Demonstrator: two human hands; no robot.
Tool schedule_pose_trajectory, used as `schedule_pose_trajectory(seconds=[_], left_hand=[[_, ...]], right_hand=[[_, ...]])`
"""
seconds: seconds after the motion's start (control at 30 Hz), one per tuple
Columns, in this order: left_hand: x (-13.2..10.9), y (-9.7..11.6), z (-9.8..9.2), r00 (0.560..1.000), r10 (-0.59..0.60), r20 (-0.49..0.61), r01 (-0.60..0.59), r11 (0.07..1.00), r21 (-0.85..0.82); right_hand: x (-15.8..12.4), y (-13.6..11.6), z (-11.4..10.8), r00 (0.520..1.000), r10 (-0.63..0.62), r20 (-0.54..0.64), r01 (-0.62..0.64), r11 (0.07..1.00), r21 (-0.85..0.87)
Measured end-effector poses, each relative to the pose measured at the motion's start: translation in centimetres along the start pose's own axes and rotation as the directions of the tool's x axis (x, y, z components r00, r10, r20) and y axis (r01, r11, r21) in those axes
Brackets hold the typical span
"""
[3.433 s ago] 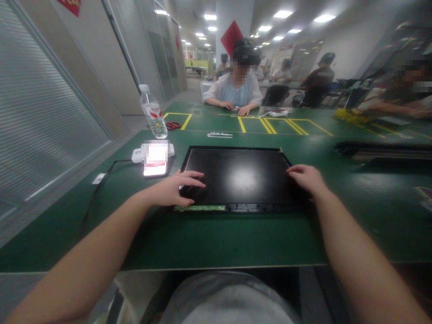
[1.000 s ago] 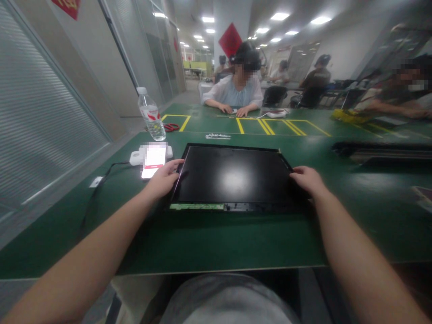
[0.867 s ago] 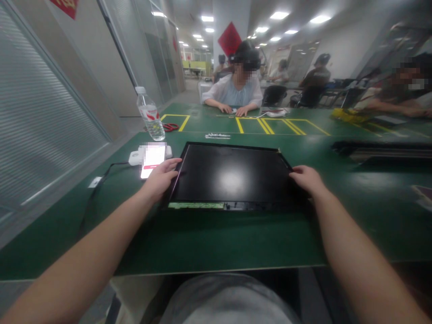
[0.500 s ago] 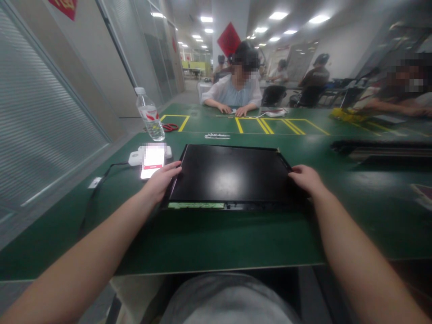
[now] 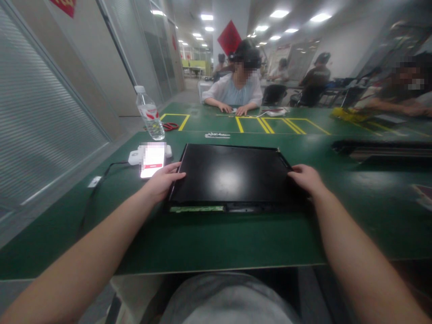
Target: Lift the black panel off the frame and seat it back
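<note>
A flat black display panel (image 5: 232, 173) lies on the green table (image 5: 216, 238) in front of me, a green circuit strip (image 5: 196, 209) along its near edge. My left hand (image 5: 162, 181) grips the panel's left edge, fingers curled over onto the glass. My right hand (image 5: 306, 178) grips the right edge the same way, fingertips on the top face.
A lit phone (image 5: 152, 158) on a white charger (image 5: 135, 157) with a black cable (image 5: 101, 180) lies left of the panel. Behind stand a water bottle (image 5: 149, 113), red scissors (image 5: 171, 127) and small white parts (image 5: 218, 134). Another black panel (image 5: 381, 150) lies right. People sit opposite.
My left hand slid off the panel's face to its left edge and now grips it. The panel's left side shifted slightly. My right hand stayed on the right edge.
</note>
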State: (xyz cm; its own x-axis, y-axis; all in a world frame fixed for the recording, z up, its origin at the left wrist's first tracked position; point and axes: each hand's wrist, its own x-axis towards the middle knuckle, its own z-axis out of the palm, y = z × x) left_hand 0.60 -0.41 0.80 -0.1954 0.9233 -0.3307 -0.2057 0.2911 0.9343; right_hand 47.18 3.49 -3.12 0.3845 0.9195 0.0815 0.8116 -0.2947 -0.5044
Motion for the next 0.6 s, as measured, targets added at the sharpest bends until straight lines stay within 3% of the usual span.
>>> schedule_pose_trajectory(seconds=[0.13,0.37,0.6], left_hand=[[0.28,-0.14,-0.27,0.999,0.034,0.008,-0.034,0.999,-0.028],[0.31,-0.02,-0.76,0.984,0.138,0.116,-0.132,0.989,-0.060],[-0.39,0.46,-0.43,0.947,0.259,0.192,-0.242,0.964,-0.108]], right_hand=[[-0.03,-0.08,0.06,1.000,0.000,-0.002,0.000,1.000,0.002],[0.18,0.33,0.31,1.000,-0.027,-0.006,0.027,0.999,-0.020],[0.02,-0.41,-0.22,0.998,0.063,0.025,-0.065,0.994,0.089]])
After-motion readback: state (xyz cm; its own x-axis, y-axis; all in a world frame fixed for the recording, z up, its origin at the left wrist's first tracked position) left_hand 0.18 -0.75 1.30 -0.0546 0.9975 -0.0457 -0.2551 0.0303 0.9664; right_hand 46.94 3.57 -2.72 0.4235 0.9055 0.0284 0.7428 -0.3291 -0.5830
